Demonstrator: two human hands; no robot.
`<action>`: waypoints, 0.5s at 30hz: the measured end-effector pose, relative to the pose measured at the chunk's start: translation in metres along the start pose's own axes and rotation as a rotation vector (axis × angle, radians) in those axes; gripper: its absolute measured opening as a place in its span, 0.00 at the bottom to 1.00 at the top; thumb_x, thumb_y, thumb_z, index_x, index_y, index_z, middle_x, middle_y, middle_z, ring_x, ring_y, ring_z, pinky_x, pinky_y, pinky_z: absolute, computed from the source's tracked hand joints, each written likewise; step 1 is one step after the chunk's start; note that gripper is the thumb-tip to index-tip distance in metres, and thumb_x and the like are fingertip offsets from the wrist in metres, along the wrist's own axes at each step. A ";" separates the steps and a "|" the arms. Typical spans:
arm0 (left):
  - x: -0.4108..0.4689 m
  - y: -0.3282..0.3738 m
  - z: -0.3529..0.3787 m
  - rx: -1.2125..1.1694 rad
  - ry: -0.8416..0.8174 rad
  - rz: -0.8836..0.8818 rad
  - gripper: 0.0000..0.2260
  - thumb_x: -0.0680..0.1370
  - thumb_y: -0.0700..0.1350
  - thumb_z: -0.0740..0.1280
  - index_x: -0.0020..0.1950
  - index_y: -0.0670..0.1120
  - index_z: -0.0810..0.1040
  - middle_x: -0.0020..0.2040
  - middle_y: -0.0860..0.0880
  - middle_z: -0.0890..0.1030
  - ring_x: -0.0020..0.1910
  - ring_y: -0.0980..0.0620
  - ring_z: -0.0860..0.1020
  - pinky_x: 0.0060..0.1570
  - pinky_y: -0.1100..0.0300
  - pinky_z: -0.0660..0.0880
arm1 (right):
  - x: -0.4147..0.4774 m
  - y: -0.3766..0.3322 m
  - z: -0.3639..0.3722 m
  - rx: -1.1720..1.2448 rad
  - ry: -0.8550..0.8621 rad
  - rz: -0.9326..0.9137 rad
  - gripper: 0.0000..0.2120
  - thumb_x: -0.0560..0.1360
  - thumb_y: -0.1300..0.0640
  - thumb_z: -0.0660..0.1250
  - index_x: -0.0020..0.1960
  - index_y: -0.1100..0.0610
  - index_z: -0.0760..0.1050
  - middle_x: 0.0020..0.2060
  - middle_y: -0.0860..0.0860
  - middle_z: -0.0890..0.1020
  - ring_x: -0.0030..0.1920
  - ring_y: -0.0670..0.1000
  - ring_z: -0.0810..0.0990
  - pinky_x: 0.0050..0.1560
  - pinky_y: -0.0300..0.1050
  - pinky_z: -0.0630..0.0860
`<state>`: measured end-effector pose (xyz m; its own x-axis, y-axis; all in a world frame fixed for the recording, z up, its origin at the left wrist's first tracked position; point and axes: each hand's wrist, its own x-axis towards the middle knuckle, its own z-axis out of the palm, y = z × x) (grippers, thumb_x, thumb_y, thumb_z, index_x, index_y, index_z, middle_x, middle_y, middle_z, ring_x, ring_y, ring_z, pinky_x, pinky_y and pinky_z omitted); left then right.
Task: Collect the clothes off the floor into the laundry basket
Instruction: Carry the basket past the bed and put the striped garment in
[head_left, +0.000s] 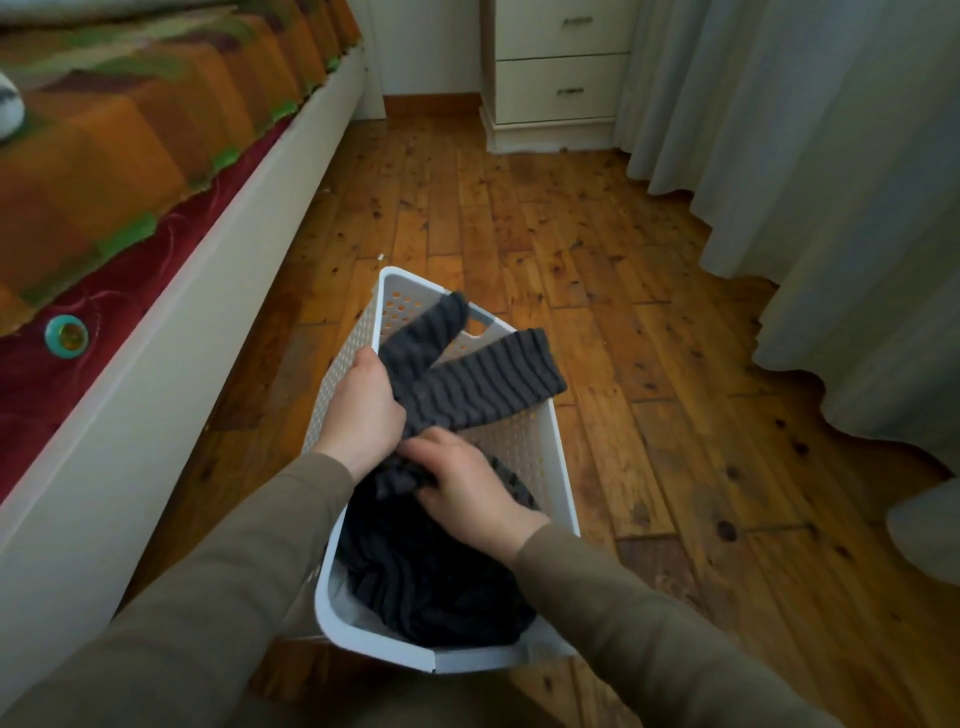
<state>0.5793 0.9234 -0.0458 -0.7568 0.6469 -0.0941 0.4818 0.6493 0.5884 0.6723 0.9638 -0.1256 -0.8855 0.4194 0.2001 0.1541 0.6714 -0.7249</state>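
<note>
While both hands work over the white perforated laundry basket (524, 441), a dark grey ribbed knit garment (467, 384) lies bunched inside it, filling the near end and rising toward the middle. The left hand (363, 410) is closed around the knit near the basket's left wall, its fingers wrapped into the fabric, and the right hand (467, 488) grips a fold of the same garment just to the near right, fingers curled over the cloth. Two sleeves spread away from the hands: one reaches toward the far wall of the basket near its handle slot, the other drapes over the right rim, its cuff hanging outside. Olive-brown sleeves (249, 571) cover both forearms. The basket stands on a knotty wooden plank floor (649, 364), just right of a white bed frame (171, 364) that carries a dark red mattress and an orange and green blanket (130, 130). Pale curtains (831, 182) hang along the right side, their hems touching the floor, and a cream chest of drawers (561, 78) stands at the far wall.
</note>
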 end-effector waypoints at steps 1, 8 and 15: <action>0.000 -0.001 0.000 0.003 -0.001 0.004 0.16 0.76 0.30 0.56 0.64 0.35 0.64 0.63 0.35 0.74 0.62 0.37 0.73 0.56 0.50 0.72 | -0.001 -0.001 0.006 -0.019 -0.066 0.000 0.22 0.67 0.66 0.61 0.59 0.61 0.77 0.50 0.64 0.78 0.55 0.63 0.77 0.55 0.50 0.71; 0.001 -0.005 -0.002 -0.009 0.003 0.009 0.16 0.77 0.30 0.56 0.64 0.35 0.64 0.64 0.35 0.74 0.63 0.37 0.74 0.59 0.51 0.72 | -0.004 -0.003 0.022 -0.175 -0.406 -0.076 0.18 0.72 0.69 0.61 0.59 0.59 0.78 0.53 0.63 0.77 0.56 0.63 0.75 0.54 0.48 0.69; 0.000 -0.017 -0.009 -0.047 0.006 -0.046 0.17 0.77 0.30 0.57 0.65 0.37 0.65 0.65 0.37 0.73 0.64 0.39 0.72 0.61 0.51 0.71 | -0.016 -0.012 0.039 -0.389 -0.662 -0.162 0.22 0.73 0.59 0.65 0.67 0.55 0.71 0.59 0.60 0.72 0.65 0.59 0.67 0.73 0.54 0.48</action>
<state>0.5671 0.9089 -0.0481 -0.7803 0.6144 -0.1167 0.4256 0.6584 0.6208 0.6679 0.9256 -0.1460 -0.9682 -0.0720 -0.2395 0.0345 0.9101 -0.4130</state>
